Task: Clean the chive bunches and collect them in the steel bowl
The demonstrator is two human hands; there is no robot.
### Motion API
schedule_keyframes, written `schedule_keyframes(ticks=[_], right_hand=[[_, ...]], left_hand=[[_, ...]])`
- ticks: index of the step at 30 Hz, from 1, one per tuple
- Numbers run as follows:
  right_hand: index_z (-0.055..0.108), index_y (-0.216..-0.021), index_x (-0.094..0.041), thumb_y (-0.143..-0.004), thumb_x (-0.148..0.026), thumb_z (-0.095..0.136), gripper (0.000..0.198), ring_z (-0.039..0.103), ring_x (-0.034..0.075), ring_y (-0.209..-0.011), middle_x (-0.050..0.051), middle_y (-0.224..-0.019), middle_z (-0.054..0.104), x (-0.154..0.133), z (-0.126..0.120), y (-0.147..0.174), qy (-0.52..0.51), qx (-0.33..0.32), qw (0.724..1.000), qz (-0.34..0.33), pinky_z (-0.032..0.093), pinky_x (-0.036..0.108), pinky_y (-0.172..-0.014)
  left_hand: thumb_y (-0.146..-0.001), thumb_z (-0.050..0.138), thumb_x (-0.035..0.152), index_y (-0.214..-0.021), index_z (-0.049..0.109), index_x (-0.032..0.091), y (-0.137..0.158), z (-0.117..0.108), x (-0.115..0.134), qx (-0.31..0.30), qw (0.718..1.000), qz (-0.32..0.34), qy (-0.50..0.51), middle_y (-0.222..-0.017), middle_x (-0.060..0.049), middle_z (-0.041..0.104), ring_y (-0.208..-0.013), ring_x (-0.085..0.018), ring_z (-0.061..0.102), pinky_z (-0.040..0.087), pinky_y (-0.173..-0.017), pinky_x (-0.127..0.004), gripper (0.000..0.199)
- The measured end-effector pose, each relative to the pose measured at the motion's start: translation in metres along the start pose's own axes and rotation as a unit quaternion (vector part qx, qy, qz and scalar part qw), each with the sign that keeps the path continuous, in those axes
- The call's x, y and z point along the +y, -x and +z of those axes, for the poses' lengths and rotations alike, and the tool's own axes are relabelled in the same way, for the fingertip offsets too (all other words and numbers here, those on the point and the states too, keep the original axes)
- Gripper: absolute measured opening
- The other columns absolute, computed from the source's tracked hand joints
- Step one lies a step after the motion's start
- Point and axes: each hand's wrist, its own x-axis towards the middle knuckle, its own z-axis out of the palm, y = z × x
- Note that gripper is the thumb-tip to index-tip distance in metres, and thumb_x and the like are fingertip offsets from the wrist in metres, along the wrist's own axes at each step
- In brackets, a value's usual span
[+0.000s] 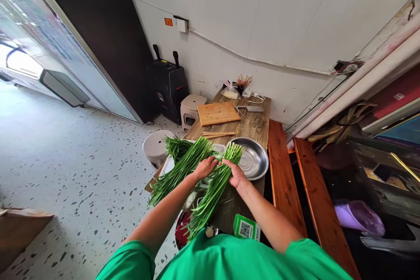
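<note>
The right grip [236, 176] is closed around a long bundle of slender green stalks with pale cut ends [213, 192], its thumb lying across the upper stalks. The left grip [206, 167] reaches its fingers to the left edge of that bundle; whether they pinch any stalks I cannot tell. The held bundle slants over the near part of the brown wood-grain tabletop [259, 127], pale ends far, leafy tips near. Left of it lies a second bundle of green stalks [182, 173], with a darker clump of green leaves [177, 146] at its far left. Just right of the held bundle's pale ends is a round, shallow silver metal basin [252, 162]. Farther off lie thin wooden chopsticks [219, 134], then a rectangular light-wood cutting board [218, 114], with a broad-bladed metal cleaver [254, 108] to its right
</note>
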Motion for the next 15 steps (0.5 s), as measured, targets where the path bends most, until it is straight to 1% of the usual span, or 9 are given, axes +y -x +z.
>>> schedule_keyframes(ticks=[2,4,7,9,11,12,13,15], right_hand=[[0.062,-0.070,-0.014,-0.060,-0.024,0.073,0.018,0.068,0.020,-0.069,0.001,-0.060,0.068,0.000,0.001,0.000,0.005,0.030,0.999,-0.020,0.054,0.032,-0.071],[0.062,-0.070,-0.014,-0.057,-0.023,0.073,0.019,0.068,0.021,-0.067,0.001,-0.057,0.067,0.000,0.003,0.000,0.002,0.056,0.998,-0.027,0.054,0.032,-0.069],[0.063,-0.072,-0.013,-0.054,-0.020,0.074,0.022,0.068,0.021,-0.066,0.002,-0.058,0.068,-0.003,0.013,0.002,0.013,0.056,0.997,-0.048,0.054,0.034,-0.068],[0.064,-0.071,-0.012,-0.051,-0.019,0.075,0.024,0.067,0.022,-0.066,0.003,-0.058,0.068,-0.008,0.023,0.003,0.040,0.060,0.993,-0.096,0.054,0.034,-0.068],[0.063,-0.067,-0.012,-0.051,-0.018,0.076,0.022,0.067,0.022,-0.067,0.003,-0.056,0.067,-0.015,0.035,0.004,0.076,0.075,0.984,-0.141,0.054,0.034,-0.068],[0.062,-0.065,-0.012,-0.052,-0.019,0.076,0.021,0.067,0.022,-0.066,0.003,-0.054,0.066,-0.020,0.041,0.005,0.092,0.078,0.981,-0.152,0.053,0.034,-0.069],[0.061,-0.063,-0.012,-0.053,-0.019,0.076,0.019,0.066,0.022,-0.065,0.003,-0.053,0.065,-0.024,0.047,0.007,0.106,0.076,0.979,-0.156,0.053,0.035,-0.068],[0.061,-0.061,-0.013,-0.054,-0.019,0.076,0.018,0.065,0.021,-0.062,0.003,-0.052,0.065,-0.033,0.060,0.013,0.121,0.059,0.979,-0.152,0.053,0.034,-0.067]], left_hand=[[-0.093,0.024,0.034,-0.090,0.065,0.014,0.000,0.000,0.001,-0.010,1.000,0.004,0.009,-0.081,-0.007,0.068,-0.074,-0.019,0.062,0.046,-0.067,-0.027,0.046],[-0.092,0.026,0.030,-0.082,0.066,0.013,0.000,-0.002,0.005,-0.019,1.000,0.019,0.014,-0.072,-0.005,0.065,-0.067,-0.016,0.059,0.044,-0.063,-0.025,0.044],[-0.088,0.037,0.026,-0.081,0.067,0.014,0.000,-0.012,0.013,-0.038,0.997,0.059,0.012,-0.073,-0.002,0.066,-0.069,-0.014,0.058,0.044,-0.067,-0.023,0.033],[-0.085,0.043,0.028,-0.082,0.069,0.016,0.001,-0.023,0.016,-0.048,0.995,0.083,0.003,-0.078,-0.002,0.068,-0.074,-0.015,0.060,0.045,-0.074,-0.023,0.028],[-0.085,0.045,0.029,-0.089,0.070,0.017,0.003,-0.036,0.014,-0.041,0.995,0.090,-0.006,-0.090,-0.005,0.069,-0.086,-0.018,0.061,0.044,-0.084,-0.026,0.028],[-0.086,0.044,0.029,-0.097,0.069,0.017,0.004,-0.042,0.011,-0.024,0.996,0.087,-0.013,-0.100,-0.006,0.069,-0.096,-0.020,0.059,0.042,-0.091,-0.029,0.029],[-0.087,0.044,0.028,-0.106,0.067,0.018,0.006,-0.047,0.006,-0.002,0.996,0.082,-0.029,-0.113,-0.008,0.065,-0.108,-0.022,0.055,0.037,-0.099,-0.033,0.032],[-0.086,0.046,0.026,-0.122,0.058,0.024,0.010,-0.050,-0.008,0.037,0.992,0.075,-0.095,-0.137,-0.006,0.050,-0.131,-0.025,0.037,0.021,-0.110,-0.044,0.038]])
